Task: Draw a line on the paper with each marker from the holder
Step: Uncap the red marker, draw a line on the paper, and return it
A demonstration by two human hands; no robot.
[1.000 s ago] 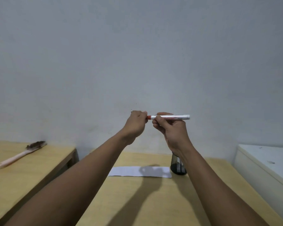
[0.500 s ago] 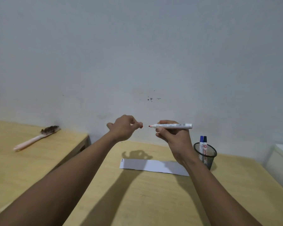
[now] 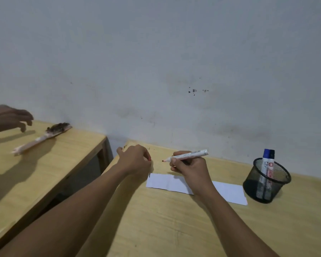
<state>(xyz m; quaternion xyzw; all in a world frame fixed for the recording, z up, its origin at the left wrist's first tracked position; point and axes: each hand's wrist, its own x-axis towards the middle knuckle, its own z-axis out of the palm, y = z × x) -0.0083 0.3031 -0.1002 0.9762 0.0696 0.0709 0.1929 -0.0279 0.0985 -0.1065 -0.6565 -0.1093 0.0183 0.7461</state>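
My right hand (image 3: 190,168) gripped the red marker (image 3: 185,155) around its white barrel, fingers pressed together on it. The marker lay nearly level, its uncapped red tip pointing left, above the far edge of the paper (image 3: 228,191) and not touching it. My left hand (image 3: 135,160) was curled into a loose fist just left of the tip, with a small red piece, seemingly the cap (image 3: 149,160), pinched at the fingertips. Tip and cap were near each other but apart.

The paper lay flat on the wooden table (image 3: 174,229), partly covered by my right wrist. A short dark mark sat at its left edge. The black mesh holder (image 3: 267,182) stood upright just beside the paper's right end, with two capped markers (image 3: 268,164) standing in it.

On the adjoining table (image 3: 44,173) to the left lay a brush (image 3: 43,138). Another person's hand (image 3: 9,118) hovered near it at the left frame edge.
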